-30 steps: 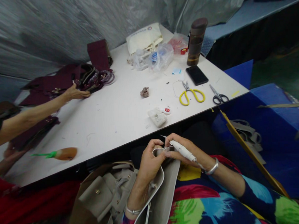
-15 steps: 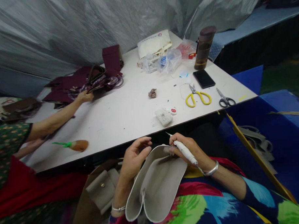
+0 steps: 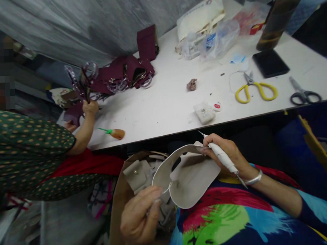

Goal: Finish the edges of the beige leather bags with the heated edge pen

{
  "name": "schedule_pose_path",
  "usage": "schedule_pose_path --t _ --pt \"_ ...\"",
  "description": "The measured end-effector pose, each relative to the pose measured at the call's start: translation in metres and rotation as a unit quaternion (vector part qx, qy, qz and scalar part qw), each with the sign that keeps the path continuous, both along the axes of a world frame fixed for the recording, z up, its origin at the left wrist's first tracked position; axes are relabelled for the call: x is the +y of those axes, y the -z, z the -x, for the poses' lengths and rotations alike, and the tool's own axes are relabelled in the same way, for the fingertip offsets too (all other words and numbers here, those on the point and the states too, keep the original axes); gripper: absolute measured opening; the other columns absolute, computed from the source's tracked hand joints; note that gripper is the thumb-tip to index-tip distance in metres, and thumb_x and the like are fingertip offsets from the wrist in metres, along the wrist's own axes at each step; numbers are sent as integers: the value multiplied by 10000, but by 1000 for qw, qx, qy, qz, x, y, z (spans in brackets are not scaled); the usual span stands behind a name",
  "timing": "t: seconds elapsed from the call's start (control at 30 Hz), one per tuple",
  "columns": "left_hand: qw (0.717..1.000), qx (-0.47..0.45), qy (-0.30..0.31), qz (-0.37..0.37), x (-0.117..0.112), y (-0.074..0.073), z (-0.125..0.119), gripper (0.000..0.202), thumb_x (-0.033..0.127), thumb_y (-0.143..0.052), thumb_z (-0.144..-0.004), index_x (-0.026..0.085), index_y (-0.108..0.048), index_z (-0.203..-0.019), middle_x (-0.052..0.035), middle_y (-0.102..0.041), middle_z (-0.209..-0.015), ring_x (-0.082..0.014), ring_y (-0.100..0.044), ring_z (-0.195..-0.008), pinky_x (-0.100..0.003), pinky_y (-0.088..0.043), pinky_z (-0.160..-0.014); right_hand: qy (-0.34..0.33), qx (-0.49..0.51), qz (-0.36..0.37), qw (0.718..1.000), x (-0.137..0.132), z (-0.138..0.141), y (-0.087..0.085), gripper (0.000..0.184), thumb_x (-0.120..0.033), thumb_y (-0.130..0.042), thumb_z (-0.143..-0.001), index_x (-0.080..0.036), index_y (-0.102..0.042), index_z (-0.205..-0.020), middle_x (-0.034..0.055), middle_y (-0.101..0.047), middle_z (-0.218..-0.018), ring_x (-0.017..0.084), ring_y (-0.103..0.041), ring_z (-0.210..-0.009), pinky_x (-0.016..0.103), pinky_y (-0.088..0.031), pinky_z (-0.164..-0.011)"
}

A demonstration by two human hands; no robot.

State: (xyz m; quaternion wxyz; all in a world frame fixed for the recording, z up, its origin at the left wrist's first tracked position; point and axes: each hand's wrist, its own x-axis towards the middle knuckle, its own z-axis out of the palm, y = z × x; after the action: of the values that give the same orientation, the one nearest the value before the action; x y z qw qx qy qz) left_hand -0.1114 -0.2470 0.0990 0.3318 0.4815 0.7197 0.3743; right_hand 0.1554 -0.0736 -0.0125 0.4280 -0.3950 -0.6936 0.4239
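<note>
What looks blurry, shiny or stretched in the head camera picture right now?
Head view: the left hand is smeared, while the yellow scissors look crisper; head view: the grey sheet has a pale, patchy sheen; head view: the bottle slants and is cut off at the top edge, perhaps wide-angle stretch.

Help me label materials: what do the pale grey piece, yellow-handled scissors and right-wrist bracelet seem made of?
Pale grey piece: probably leather or imitation leather, matt, smooth, bending in clean curves.
Yellow-handled scissors: apparently metal blades, grey; handles perhaps plastic, evenly yellow.
Bracelet: seemingly polished metal, silvery with highlights.
</note>
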Motion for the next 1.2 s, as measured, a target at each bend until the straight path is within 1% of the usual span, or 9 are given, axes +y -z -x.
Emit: schedule_pose_path --t 0.1,0.17,0.33,0.47,0.83,0.9,1.03,1.13,1.2 --pt "974 106 199 -10 -12 10 -13 365 139 -748 -866 317 -827 -1175 -97 -798 -1210 -309 -765 -1098 -371 -597 -948 -3 -3 -9 1000 1 5 1 75 -242 -663 -955 -235 -601 -914 -27 -633 -778 132 -568 -672 241 -420 -652" --pt "954 136 264 -37 -7 22 -21 393 125 -695 -907 287 -783 -1255 -102 -789 -1237 -282 -766 -1106 -341 -612 -927 -11 -3 -16 1000 1 8 1 81 -226 -662 -953 -234 -600 -902 -25 -637 -798 134 -575 -694 242 -421 -671" --pt "928 223 279 -110 18 38 -32 165 144 -609 -977 198 -748 -1046 -68 -784 -934 -189 -752 -836 -269 -590 -762 -26 -15 -43 999 4 8 3 130 -111 -604 -925 -231 -615 -877 -17 -661 -834 150 -602 -770 261 -412 -730" --pt "917 240 288 -134 28 38 -34 134 154 -585 -990 196 -711 -971 -58 -730 -894 -187 -707 -824 -286 -556 -754 -13 -56 -65 996 10 3 6 196 -56 -547 -908 -229 -617 -849 -20 -665 -805 154 -599 -757 273 -395 -734" --pt "925 222 246 -184 29 40 -39 115 151 -664 -948 202 -722 -1034 -56 -727 -967 -172 -710 -893 -253 -565 -817 11 -61 -16 998 13 -4 1 34 -251 -598 -996 -237 -620 -974 -24 -633 -798 138 -594 -700 242 -406 -662" --pt "929 230 223 -186 27 42 -39 123 159 -677 -940 205 -732 -1041 -55 -727 -993 -173 -715 -913 -250 -563 -824 36 -57 5 998 14 -3 1 91 -329 -616 -1005 -239 -625 -1004 -35 -623 -749 129 -590 -643 234 -405 -621" --pt "939 244 139 -196 26 44 -36 144 152 -647 -949 212 -760 -1016 -54 -715 -1025 -177 -711 -923 -261 -554 -814 60 -36 54 996 11 -3 -11 209 -440 -617 -1008 -233 -631 -1023 -34 -637 -705 132 -601 -599 224 -434 -576" --pt "942 227 38 -244 34 36 -21 162 173 -632 -949 201 -741 -832 -40 -692 -927 -183 -677 -847 -294 -532 -783 39 30 101 994 -1 -8 -32 241 -466 -621 -1004 -226 -628 -1011 -12 -708 -739 145 -681 -621 217 -502 -585" --pt "933 200 -38 -296 44 24 -1 307 258 -614 -960 195 -641 -660 -25 -623 -774 -178 -609 -736 -313 -501 -722 23 78 117 990 -11 -14 -47 253 -475 -629 -1002 -224 -631 -1031 7 -759 -793 147 -720 -609 213 -542 -580"
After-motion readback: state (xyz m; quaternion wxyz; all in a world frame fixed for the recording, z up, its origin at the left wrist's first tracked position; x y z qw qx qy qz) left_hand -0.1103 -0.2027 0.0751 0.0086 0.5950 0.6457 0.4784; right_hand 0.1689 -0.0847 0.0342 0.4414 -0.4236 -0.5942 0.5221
